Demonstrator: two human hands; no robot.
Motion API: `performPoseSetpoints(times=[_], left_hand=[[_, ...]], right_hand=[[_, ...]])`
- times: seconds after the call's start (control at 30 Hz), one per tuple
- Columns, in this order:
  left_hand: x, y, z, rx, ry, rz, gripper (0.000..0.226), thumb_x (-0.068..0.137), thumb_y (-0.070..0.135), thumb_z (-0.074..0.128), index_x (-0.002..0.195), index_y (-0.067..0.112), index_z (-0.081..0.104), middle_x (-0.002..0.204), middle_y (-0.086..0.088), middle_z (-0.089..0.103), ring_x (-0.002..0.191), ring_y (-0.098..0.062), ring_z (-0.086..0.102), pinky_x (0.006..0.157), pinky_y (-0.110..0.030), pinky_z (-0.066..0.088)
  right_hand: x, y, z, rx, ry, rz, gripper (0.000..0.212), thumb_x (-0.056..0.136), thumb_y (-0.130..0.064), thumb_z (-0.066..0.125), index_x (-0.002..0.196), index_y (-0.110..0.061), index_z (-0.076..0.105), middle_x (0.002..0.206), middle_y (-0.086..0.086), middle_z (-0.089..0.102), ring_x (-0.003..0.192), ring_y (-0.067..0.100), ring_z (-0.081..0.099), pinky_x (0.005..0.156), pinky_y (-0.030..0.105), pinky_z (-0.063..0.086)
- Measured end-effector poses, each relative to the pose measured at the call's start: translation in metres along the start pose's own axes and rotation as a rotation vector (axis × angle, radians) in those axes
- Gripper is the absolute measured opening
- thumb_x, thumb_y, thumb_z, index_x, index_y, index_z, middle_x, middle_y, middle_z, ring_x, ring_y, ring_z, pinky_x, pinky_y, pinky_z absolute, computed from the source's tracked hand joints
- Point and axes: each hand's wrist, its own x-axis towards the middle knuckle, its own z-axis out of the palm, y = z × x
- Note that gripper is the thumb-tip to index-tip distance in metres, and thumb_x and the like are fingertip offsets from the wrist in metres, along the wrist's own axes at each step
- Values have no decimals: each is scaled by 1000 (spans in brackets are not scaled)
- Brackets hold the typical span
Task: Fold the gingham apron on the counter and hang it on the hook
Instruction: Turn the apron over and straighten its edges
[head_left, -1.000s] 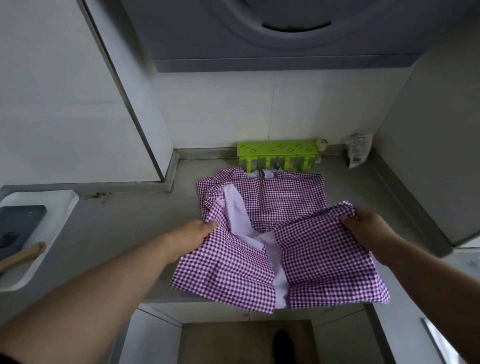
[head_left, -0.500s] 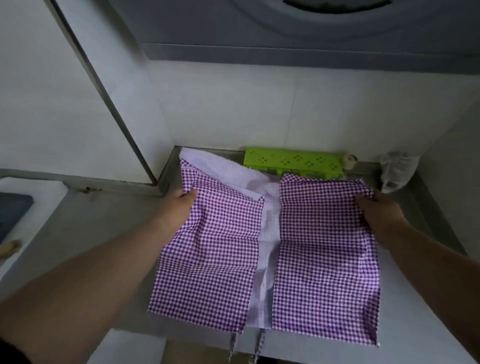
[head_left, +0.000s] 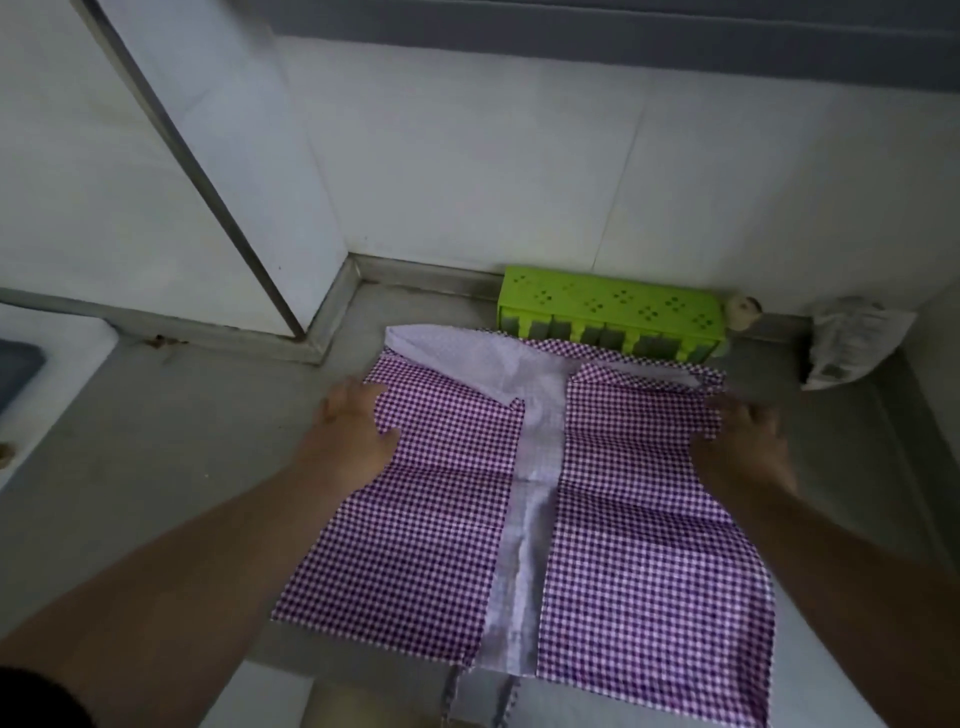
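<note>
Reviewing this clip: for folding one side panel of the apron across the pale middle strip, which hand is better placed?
Roughly even, slightly the left. The left hand rests on the outer edge of the gingham apron, whose left panel lies flat; the right hand sits at a rumpled edge.

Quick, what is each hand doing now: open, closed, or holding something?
Left hand: holds the left edge of the gingham apron.
Right hand: holds the apron's right edge.

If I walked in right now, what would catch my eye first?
The purple gingham apron spread across the grey counter, both side flaps turned in so a pale strip shows down its middle. A hand sits at each side edge, left hand and right hand. Behind it, a bright green rack stands against the wall.
</note>
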Motion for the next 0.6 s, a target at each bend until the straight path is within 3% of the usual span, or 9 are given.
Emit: performPoseSetpoints(times=[0.1, 0.23, 0.3, 0.4, 0.47, 0.6], left_hand=[[-18, -6, 13, 298, -60, 303, 63, 97, 51, 63, 155, 32, 44, 173, -1, 16, 155, -27, 26, 123, -46, 34], [-31, -18, 38, 359, -252, 273, 83, 94, 68, 57, 164, 39, 22, 176, 0, -2, 161, -30, 7, 129, -51, 23], [-36, -24, 49, 398, -338, 204, 97, 90, 77, 54, 166, 41, 4, 176, -1, -13, 162, -32, 0, 128, -55, 21], [-39, -31, 59, 428, -397, 92, 104, 90, 83, 44, 165, 39, -13, 174, -5, -23, 162, -34, -8, 129, -58, 17], [-41, -29, 61, 441, -355, 74, 100, 93, 82, 36, 165, 36, -15, 173, -7, -24, 162, -33, -10, 130, -56, 12], [-55, -12, 66, 500, -129, 388, 84, 102, 68, 33, 168, 31, -3, 175, -10, -16, 163, -31, -6, 131, -49, 4]], right_hand=[[-21, 10, 24, -205, -150, -297, 57, 84, -52, 58, 137, -31, 57, 146, 6, 46, 135, 34, 45, 113, 48, 40], [-51, 11, 61, -461, -395, -384, 93, 82, -82, 44, 159, -33, 26, 168, 2, 21, 153, 29, 23, 123, 48, 22], [-63, 13, 71, -514, -333, -388, 100, 80, -84, 39, 161, -29, 22, 169, 4, 20, 154, 29, 21, 124, 50, 18], [-80, 11, 67, -436, -82, -392, 79, 86, -72, 41, 148, -22, 47, 151, 8, 47, 137, 32, 45, 115, 52, 35], [-96, 11, 64, -378, 41, -407, 65, 90, -64, 39, 134, -21, 59, 137, 8, 57, 123, 33, 54, 107, 51, 43], [-124, 21, 63, -426, 18, -352, 61, 98, -65, 25, 139, -29, 53, 146, 2, 53, 133, 28, 48, 116, 52, 32]])
